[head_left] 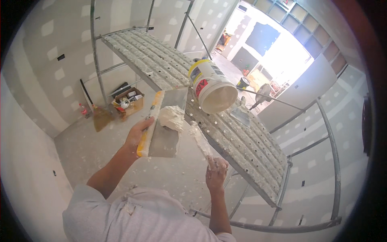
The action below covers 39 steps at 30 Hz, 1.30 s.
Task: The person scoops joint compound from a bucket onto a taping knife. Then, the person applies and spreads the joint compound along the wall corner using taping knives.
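My left hand (137, 135) grips a wide metal taping knife (164, 143) by its long yellow edge handle. A thick mound of off-white compound (171, 117) sits on its blade. My right hand (215, 173) is closed around a narrower knife (200, 139), thickly coated with compound, just right of the wide blade. Beyond both hands a white bucket (213, 90) with a yellow rim lies tipped on its side on the perforated scaffold plank (254, 155), its open end facing me. A compound-smeared metal blade (240, 117) rests on the plank right of the bucket.
Scaffold tubes (334, 161) frame both plank ends. Below at left lie a cardboard box (128, 107) of items, a broom (100, 119) and a red-capped bottle (83, 109). Patched plasterboard walls (48, 36) surround me. A bright doorway (294, 64) shows beyond, with a dark bucket (243, 83) on the floor.
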Each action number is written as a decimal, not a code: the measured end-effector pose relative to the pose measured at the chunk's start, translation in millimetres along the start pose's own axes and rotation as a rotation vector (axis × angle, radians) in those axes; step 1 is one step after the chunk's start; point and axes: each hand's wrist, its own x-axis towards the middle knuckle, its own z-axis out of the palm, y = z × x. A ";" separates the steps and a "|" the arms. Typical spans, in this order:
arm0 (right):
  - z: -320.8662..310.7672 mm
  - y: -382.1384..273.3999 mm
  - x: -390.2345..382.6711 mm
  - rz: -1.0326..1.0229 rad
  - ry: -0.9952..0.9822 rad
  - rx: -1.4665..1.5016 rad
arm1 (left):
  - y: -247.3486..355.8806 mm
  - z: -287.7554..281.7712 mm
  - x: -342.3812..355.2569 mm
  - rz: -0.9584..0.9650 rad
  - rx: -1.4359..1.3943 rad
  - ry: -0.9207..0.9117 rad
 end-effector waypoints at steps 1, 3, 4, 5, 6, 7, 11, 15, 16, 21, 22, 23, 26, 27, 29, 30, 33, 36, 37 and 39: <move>-4.2 -0.9 3.2 0.039 -0.015 -0.008 | 3.0 0.2 -0.2 0.028 0.011 0.028; -5.1 0.6 22.1 0.151 0.028 0.015 | 10.2 1.5 -9.1 0.084 0.068 0.048; -6.4 -0.5 40.2 0.253 0.071 0.048 | 12.9 -0.4 -14.3 0.149 0.119 0.075; -11.3 -2.4 60.6 0.342 0.050 0.128 | 12.8 -2.2 -13.9 0.141 0.123 0.059; -7.8 7.6 71.2 0.349 0.058 0.114 | 12.5 -5.6 -13.9 0.177 0.139 0.072; -3.6 22.8 75.7 0.468 -0.056 0.090 | 11.0 -10.1 -14.0 0.209 0.155 0.080; 36.9 73.7 111.1 0.741 -0.027 0.396 | 7.8 -26.9 -18.3 0.187 0.237 0.132; 68.9 114.3 117.3 0.744 -0.060 0.231 | 5.9 -56.8 -25.0 0.127 0.289 0.101; 66.9 117.6 124.9 0.749 -0.049 0.223 | 4.0 -68.3 -27.8 0.141 0.270 0.121; 13.5 211.4 130.0 0.449 -0.085 -0.079 | -2.4 -105.5 -46.1 0.160 0.201 0.106; 6.3 234.6 137.4 0.427 -0.154 -0.168 | -4.5 -112.1 -50.8 0.144 0.173 0.118; 1.2 251.6 145.8 0.402 -0.225 -0.255 | -7.0 -117.1 -58.3 0.128 0.144 0.133; 22.4 291.2 167.7 0.277 -0.428 -0.265 | -19.1 -109.5 -89.3 0.136 0.141 0.240; 31.5 301.0 164.4 0.249 -0.442 -0.233 | -27.2 -107.9 -99.8 0.212 0.182 0.301; 69.5 304.3 173.9 -0.017 -0.559 -0.342 | -49.7 -104.9 -125.4 0.330 0.184 0.458; 81.7 318.0 170.5 -0.038 -0.608 -0.233 | -58.5 -101.2 -132.6 0.344 0.158 0.427; 94.0 389.2 151.9 -0.153 -0.823 -0.114 | -87.4 -85.9 -141.1 0.407 0.093 0.439; 99.1 411.6 149.8 -0.300 -0.672 -0.040 | -126.8 -62.7 -165.6 0.531 0.035 0.625; 87.6 438.3 150.8 -0.266 -0.742 -0.122 | -144.7 -75.9 -168.1 0.578 -0.049 0.554; 76.3 441.7 153.2 -0.213 -0.732 0.089 | -176.5 -75.0 -196.9 0.661 -0.110 0.651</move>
